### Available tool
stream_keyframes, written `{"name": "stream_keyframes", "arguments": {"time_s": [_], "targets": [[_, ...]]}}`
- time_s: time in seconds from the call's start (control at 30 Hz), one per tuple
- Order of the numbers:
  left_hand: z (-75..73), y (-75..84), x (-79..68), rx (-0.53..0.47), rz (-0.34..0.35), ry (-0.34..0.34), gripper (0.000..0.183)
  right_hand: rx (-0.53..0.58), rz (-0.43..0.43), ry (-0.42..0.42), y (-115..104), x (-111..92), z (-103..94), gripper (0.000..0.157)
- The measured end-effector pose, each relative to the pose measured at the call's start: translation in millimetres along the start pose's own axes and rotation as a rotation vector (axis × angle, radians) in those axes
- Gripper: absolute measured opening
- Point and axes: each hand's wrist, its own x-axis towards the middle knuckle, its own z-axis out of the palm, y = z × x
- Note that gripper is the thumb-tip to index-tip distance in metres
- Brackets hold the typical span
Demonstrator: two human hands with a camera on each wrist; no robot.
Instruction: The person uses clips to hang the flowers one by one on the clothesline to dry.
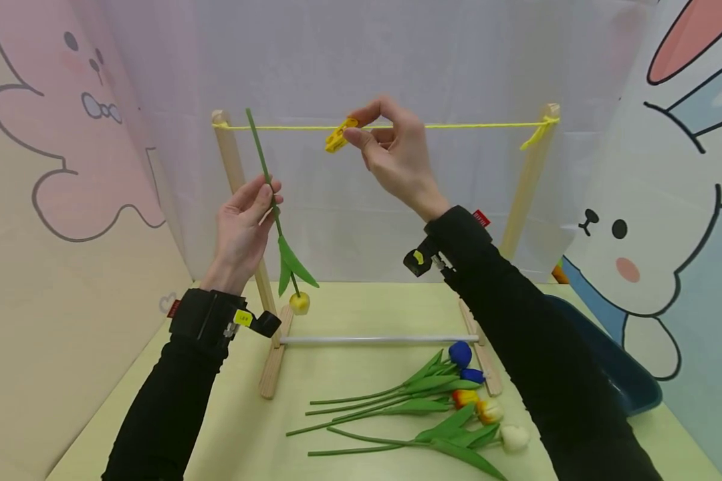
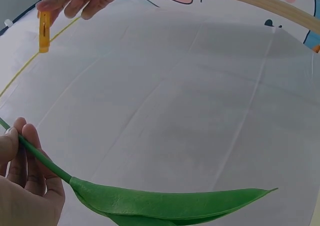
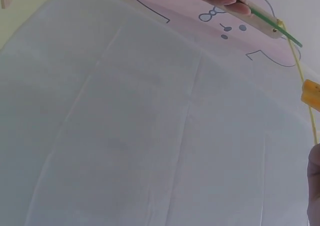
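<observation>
In the head view my left hand (image 1: pixel 247 214) pinches the green stem of an artificial tulip (image 1: pixel 299 304), which hangs upside down with its pale yellow bloom lowest. The stem's top end rises past a yellow string (image 1: pixel 481 125) near the left post. My right hand (image 1: pixel 397 150) pinches a yellow clothespin (image 1: pixel 339 135) between thumb and index finger, right at the string. The left wrist view shows the tulip's long green leaf (image 2: pixel 165 203) and the clothespin upright over the string. At the right wrist view's edge, the clothespin (image 3: pixel 311 94) overlaps the string.
Wooden posts (image 1: pixel 526 180) hold the string, with a white rod (image 1: pixel 379 340) joining their feet. Several tulips with blue (image 1: pixel 460 354), orange-yellow (image 1: pixel 489 411) and white blooms (image 1: pixel 514 437) lie on the pale yellow table (image 1: pixel 228 414). A dark blue tray (image 1: pixel 650 399) stands at right, partly behind my arm.
</observation>
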Motion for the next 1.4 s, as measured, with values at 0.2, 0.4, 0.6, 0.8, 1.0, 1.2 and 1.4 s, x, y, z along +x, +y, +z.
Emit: {"name": "stream_keyframes", "arguments": {"time_s": [0.2, 0.4, 0.6, 0.8, 1.0, 1.2, 1.4], "targets": [[0.1, -0.4, 0.4, -0.004, 0.001, 0.002, 0.024, -0.031, -0.029, 0.019, -10.0, 13.8, 12.3, 0.014], [-0.6, -0.1, 1.5, -0.059, -0.021, 0.019, 0.019, -0.045, -0.028, 0.052, -18.8, 26.7, 35.7, 0.013], [-3.4, 2.2, 0.6, -0.064, -0.027, 0.032, 0.016, -0.084, 0.020, 0.062, -24.5, 38.7, 62.1, 0.010], [-5.6, 1.9, -0.4, -0.071, -0.026, 0.031, 0.017, -0.115, 0.074, 0.101, -24.8, 46.3, 76.5, 0.012], [-6.2, 1.3, -0.3, -0.054, -0.029, 0.041, 0.016, -0.153, 0.140, 0.112, -25.4, 50.1, 82.7, 0.012], [-5.4, 0.9, -0.8, -0.044, -0.036, 0.046, 0.016, -0.167, 0.121, 0.139, -23.2, 49.3, 86.1, 0.014], [-4.6, 0.0, -2.3, -0.038, -0.031, 0.057, 0.017, -0.159, 0.197, 0.103, -25.7, 50.3, 88.8, 0.012]]}}
